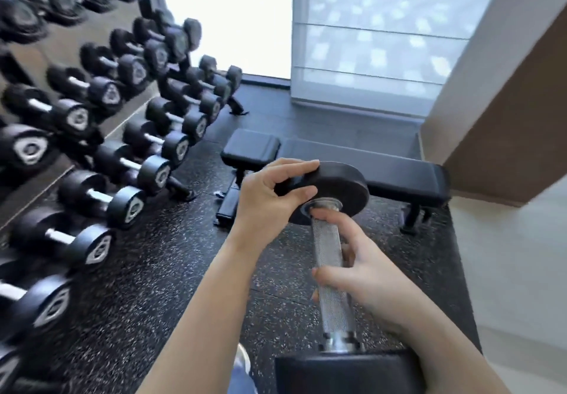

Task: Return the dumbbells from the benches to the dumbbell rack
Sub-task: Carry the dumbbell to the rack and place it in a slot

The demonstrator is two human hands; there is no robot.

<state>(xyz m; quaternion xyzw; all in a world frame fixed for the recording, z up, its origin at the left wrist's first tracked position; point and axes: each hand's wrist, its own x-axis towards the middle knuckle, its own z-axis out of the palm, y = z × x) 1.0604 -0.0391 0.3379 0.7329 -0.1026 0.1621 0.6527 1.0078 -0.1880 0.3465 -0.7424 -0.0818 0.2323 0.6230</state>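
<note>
Light source: daylight through the window (227, 19), blown out to plain white.
Blind (383, 34) right of the window: evenly lit, hazy pattern.
Floor (138, 295) below the window: moderately bright, shadows soft.
Rack dumbbells (101, 191) left of the window: smeared by motion blur, worst toward the frame edge.
Edges: wide-angle bending, wall lines slanted.
Dumbbell handle (329, 267) at centre: sharp, knurling readable, slight glare.

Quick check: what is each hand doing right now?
Left hand: closed on the far head of the dumbbell.
Right hand: loosely curled around the dumbbell's knurled handle.
</note>
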